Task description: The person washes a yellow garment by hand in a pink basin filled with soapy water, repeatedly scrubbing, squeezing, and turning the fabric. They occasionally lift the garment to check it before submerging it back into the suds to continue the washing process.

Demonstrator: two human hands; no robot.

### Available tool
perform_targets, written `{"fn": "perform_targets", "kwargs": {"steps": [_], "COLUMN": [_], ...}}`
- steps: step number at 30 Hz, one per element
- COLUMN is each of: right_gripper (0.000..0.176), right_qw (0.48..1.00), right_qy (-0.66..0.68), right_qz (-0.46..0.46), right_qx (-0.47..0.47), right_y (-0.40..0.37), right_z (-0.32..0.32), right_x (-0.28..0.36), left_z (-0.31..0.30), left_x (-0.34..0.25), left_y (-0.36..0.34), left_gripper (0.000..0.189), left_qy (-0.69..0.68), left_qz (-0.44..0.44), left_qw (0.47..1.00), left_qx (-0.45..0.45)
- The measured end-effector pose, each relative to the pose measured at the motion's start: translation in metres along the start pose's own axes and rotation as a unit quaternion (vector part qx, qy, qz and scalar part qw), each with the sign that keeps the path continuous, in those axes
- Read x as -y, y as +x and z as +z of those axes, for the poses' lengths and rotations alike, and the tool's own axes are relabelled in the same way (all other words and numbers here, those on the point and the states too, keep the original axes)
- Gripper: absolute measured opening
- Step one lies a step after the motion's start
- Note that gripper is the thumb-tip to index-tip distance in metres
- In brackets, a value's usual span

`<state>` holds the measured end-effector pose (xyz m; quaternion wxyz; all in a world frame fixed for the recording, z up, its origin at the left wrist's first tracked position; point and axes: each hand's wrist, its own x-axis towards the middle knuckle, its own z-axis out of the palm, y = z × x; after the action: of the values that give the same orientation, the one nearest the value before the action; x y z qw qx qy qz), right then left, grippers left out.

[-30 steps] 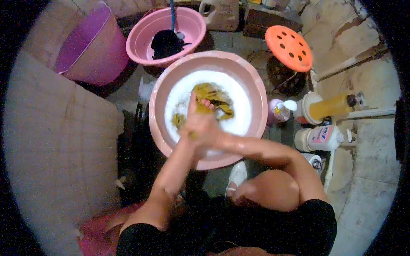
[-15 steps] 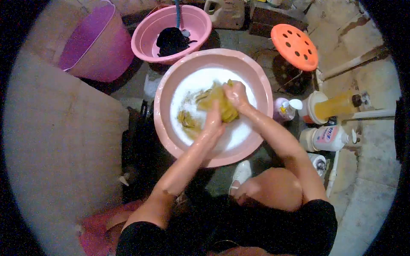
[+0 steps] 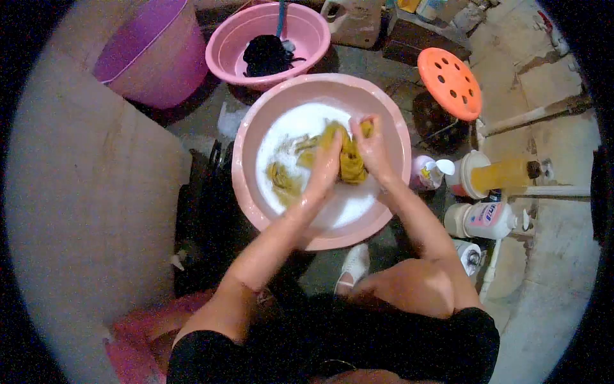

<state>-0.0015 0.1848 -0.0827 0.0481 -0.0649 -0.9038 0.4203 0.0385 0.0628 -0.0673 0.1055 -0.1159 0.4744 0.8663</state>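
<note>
A large pink basin (image 3: 257, 214) holds white suds (image 3: 281, 121) and a wet yellow-green cloth (image 3: 351, 163). My left hand (image 3: 325, 168) is closed on the bunched cloth from its left side, near the basin's middle. To the right, my right hand (image 3: 372, 146) grips another part of the same cloth, with a bit of it showing at the fingers. More of the cloth lies in the suds to the left of my hands.
Behind is a smaller pink basin (image 3: 220, 54) with black cloth (image 3: 265, 56). A purple bucket (image 3: 173, 64) stands back left, an orange stool (image 3: 449, 83) back right. Bottles (image 3: 491, 219) and a pump bottle (image 3: 425, 173) line the right side.
My right hand has shifted slightly right and turned, and my left hand has come up a little against the cloth. The camera view has shifted slightly.
</note>
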Motion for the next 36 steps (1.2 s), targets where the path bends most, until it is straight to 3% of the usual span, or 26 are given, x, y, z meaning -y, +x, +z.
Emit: {"fn": "perform_targets", "kwargs": {"steps": [1, 2, 3, 5, 7, 9, 10, 11, 12, 13, 14, 15, 17, 19, 20, 21, 22, 25, 27, 28, 29, 30, 31, 33, 35, 36], "right_gripper": [0.048, 0.056, 0.056, 0.060, 0.049, 0.038, 0.032, 0.032, 0.033, 0.033, 0.033, 0.033, 0.033, 0.036, 0.037, 0.036, 0.035, 0.034, 0.033, 0.033, 0.030, 0.029, 0.028, 0.034, 0.042, 0.068], "right_qw": [0.993, 0.973, 0.973, 0.950, 0.946, 0.966, 0.976, 0.976, 0.978, 0.979, 0.977, 0.968, 0.962, 0.916, 0.918, 0.901, 0.866, 0.841, 0.908, 0.943, 0.984, 0.987, 0.987, 0.989, 0.957, 0.952], "right_qy": [0.105, 0.209, 0.209, -0.007, 0.010, -0.025, -0.025, -0.023, 0.024, 0.070, 0.133, 0.195, 0.240, 0.396, 0.387, 0.428, 0.493, 0.532, 0.409, 0.326, 0.166, 0.106, 0.036, -0.063, -0.208, -0.254], "right_qz": [-0.045, -0.088, -0.088, -0.307, -0.318, -0.143, -0.140, -0.140, -0.142, -0.143, -0.087, -0.031, -0.063, -0.024, -0.058, -0.066, -0.080, -0.098, -0.085, -0.061, -0.061, -0.088, -0.124, -0.046, -0.076, -0.127], "right_qx": [-0.019, -0.040, -0.040, 0.057, 0.055, 0.215, 0.165, 0.167, 0.148, 0.129, 0.141, 0.154, 0.110, 0.061, 0.069, 0.007, -0.016, -0.004, 0.015, 0.016, 0.032, 0.086, 0.100, 0.127, 0.189, 0.111], "right_y": [-0.003, -0.005, -0.011, -0.019, -0.004, 0.014, 0.016, 0.018, 0.024, 0.030, 0.034, 0.037, 0.037, 0.036, 0.047, 0.047, 0.061, 0.048, 0.046, 0.047, 0.049, 0.044, 0.053, 0.036, 0.029, 0.022], "right_z": [-0.012, -0.022, -0.027, -0.033, -0.032, -0.050, -0.048, -0.052, -0.058, -0.064, -0.074, -0.083, -0.108, -0.145, -0.170, -0.185, -0.198, -0.215, -0.204, -0.194, -0.179, -0.160, -0.131, -0.080, -0.037, 0.010], "right_x": [0.017, 0.030, 0.035, 0.042, 0.024, 0.020, 0.016, 0.012, 0.011, 0.011, 0.019, 0.029, 0.068, 0.109, 0.116, 0.118, 0.106, 0.089, 0.071, 0.056, 0.040, 0.037, 0.005, 0.005, -0.003, -0.049], "left_z": [-0.006, -0.001, 0.001, 0.007, -0.007, -0.023, -0.039, -0.050, -0.060, -0.064, -0.057, -0.052, -0.044, -0.047, -0.064, -0.077, -0.075, -0.072, -0.059, -0.067, -0.078, -0.084, -0.080, -0.062, -0.030, -0.038], "left_x": [-0.013, -0.035, -0.038, -0.039, -0.030, -0.039, -0.036, -0.018, 0.000, 0.009, 0.012, 0.015, 0.023, -0.010, -0.024, -0.038, -0.069, -0.147, -0.174, -0.171, -0.164, -0.158, -0.152, -0.133, -0.108, -0.072], "left_y": [0.006, 0.004, 0.002, 0.001, 0.013, 0.015, 0.027, 0.028, 0.032, 0.031, 0.021, 0.018, 0.019, 0.009, 0.009, 0.010, 0.005, -0.005, -0.014, -0.008, 0.001, 0.008, 0.011, 0.013, 0.016, 0.034], "left_gripper": [0.048, 0.056, 0.056, 0.062, 0.062, 0.061, 0.052, 0.052, 0.049, 0.049, 0.047, 0.047, 0.040, 0.039, 0.041, 0.042, 0.042, 0.046, 0.040, 0.040, 0.038, 0.036, 0.036, 0.032, 0.037, 0.044], "left_qy": [0.073, -0.024, -0.024, -0.086, -0.023, 0.234, 0.371, 0.372, 0.501, 0.603, 0.615, 0.616, 0.803, 0.788, 0.765, 0.735, 0.771, 0.842, 0.877, 0.876, 0.902, 0.925, 0.925, 0.936, 0.886, 0.869], "left_qz": [0.001, -0.088, -0.089, -0.092, -0.059, -0.074, -0.096, -0.097, 0.083, 0.258, 0.381, 0.382, 0.126, 0.092, 0.143, 0.194, 0.138, 0.021, -0.078, -0.076, -0.074, -0.073, -0.075, 0.075, 0.058, 0.086], "left_qw": [0.997, 0.995, 0.994, 0.982, 0.988, 0.959, 0.915, 0.915, 0.858, 0.755, 0.689, 0.688, 0.576, 0.597, 0.604, 0.610, 0.576, 0.471, 0.433, 0.434, 0.388, 0.340, 0.337, 0.323, 0.413, 0.433], "left_qx": [0.035, 0.050, 0.050, 0.143, 0.141, 0.142, 0.125, 0.123, 0.076, 0.025, 0.030, 0.027, 0.083, 0.119, 0.173, 0.223, 0.236, 0.261, 0.193, 0.195, 0.175, 0.155, 0.158, 0.114, 0.204, 0.223]}}
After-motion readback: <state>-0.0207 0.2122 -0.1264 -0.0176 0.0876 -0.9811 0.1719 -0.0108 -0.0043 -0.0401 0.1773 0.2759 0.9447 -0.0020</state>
